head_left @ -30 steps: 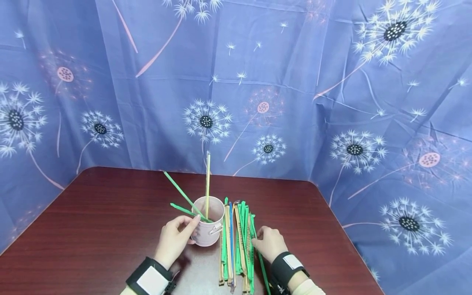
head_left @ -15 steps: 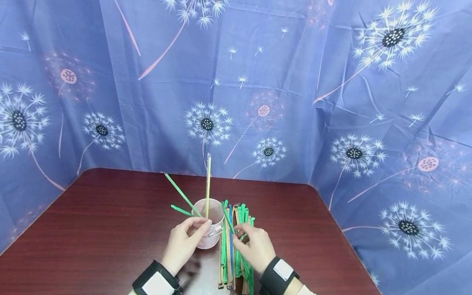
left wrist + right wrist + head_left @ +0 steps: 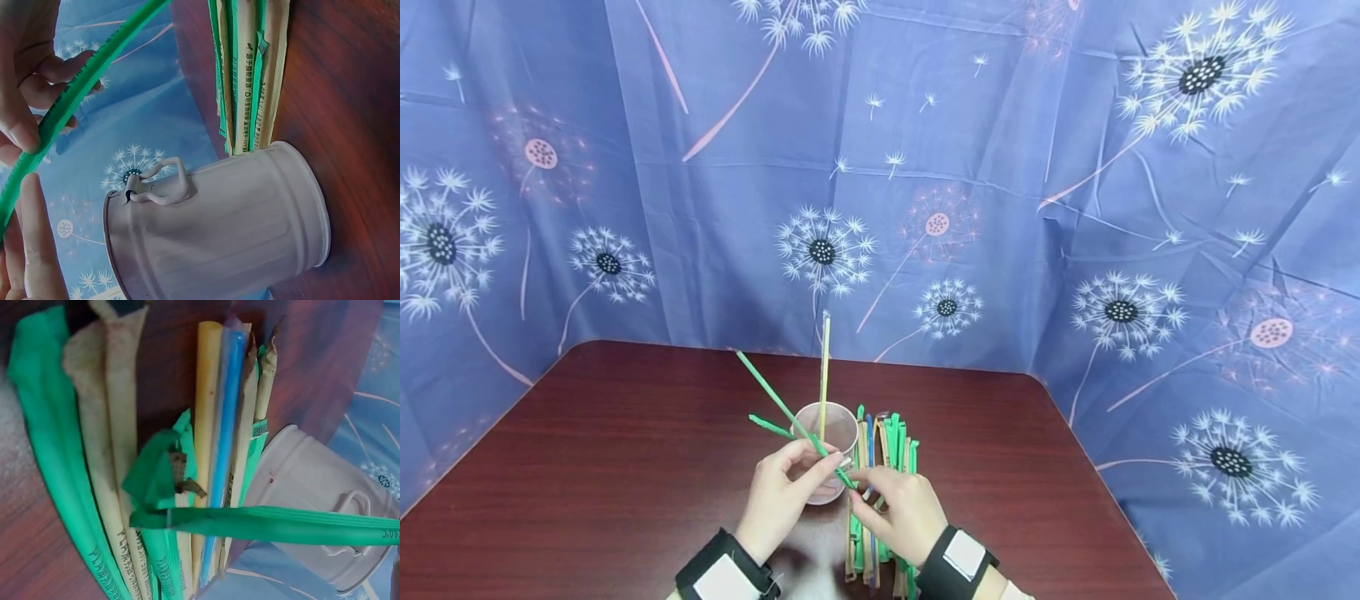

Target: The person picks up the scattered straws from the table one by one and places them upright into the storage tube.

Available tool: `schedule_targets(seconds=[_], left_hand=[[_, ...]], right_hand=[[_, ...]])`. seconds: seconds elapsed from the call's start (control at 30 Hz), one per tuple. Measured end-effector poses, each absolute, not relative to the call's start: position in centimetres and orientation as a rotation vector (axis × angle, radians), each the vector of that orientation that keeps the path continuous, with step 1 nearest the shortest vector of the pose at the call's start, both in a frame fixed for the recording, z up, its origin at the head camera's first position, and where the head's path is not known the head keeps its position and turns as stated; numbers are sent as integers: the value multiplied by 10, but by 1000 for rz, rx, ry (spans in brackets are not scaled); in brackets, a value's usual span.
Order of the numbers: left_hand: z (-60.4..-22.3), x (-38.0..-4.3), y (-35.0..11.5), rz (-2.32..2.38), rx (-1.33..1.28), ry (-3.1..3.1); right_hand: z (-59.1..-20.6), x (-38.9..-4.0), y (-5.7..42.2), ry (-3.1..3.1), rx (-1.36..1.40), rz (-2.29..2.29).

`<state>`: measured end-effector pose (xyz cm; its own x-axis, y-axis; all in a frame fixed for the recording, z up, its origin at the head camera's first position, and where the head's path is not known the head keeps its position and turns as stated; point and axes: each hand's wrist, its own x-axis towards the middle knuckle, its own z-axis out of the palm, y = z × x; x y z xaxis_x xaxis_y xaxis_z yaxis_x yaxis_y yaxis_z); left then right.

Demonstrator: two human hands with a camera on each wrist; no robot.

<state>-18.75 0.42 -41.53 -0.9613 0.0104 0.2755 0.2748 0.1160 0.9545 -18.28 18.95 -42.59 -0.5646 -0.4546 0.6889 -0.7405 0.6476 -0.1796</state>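
Observation:
A green paper-wrapped straw (image 3: 844, 477) slants between my hands over the pale pink bucket's near rim. My left hand (image 3: 781, 492) pinches it between thumb and finger; the left wrist view shows the green straw (image 3: 69, 97) crossing those fingers. My right hand (image 3: 904, 510) holds the straw lower down, and its tail end (image 3: 206, 522) reaches back over the pile in the right wrist view. The bucket (image 3: 808, 414), with a small wire handle (image 3: 167, 184), stands upright just behind my left fingers. A yellowish straw (image 3: 824, 367) and two green-wrapped straws (image 3: 760, 379) lean out of it.
Right of the bucket lies a row of wrapped straws (image 3: 895, 433), green and tan, with a blue straw (image 3: 228, 412) among them. The dark red wooden table (image 3: 647, 450) extends to both sides. A blue dandelion-print cloth (image 3: 722, 250) hangs behind it.
My right hand has picked a green-wrapped straw from the pile's right side and carried it left to the bucket. My left hand has shifted slightly right and now pinches that straw.

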Motion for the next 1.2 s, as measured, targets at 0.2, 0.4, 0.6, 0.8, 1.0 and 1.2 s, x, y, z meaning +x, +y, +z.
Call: schedule_targets(seconds=[0.2,0.4,0.6,0.8,1.0,1.2], left_hand=[[-412,-190,1,-2070,-273,-2068],[-406,-197,-9,-2060,-195,-1821],[-400,-201,-21,-2048,-180,-1590],[-395,-202,-33,-1989,-140,-1509],[-398,-201,-35,-1799,-149,-1583],[-402,-202,-35,-1582,-163,-1616]], right_hand=[[-427,-185,193,-2312,852,551],[-433,-190,204,-2566,593,465],[-442,-198,218,-2757,305,440],[-448,-203,229,-2923,182,486],[-454,-206,236,-3084,143,507],[-457,-205,240,-3085,165,482]])
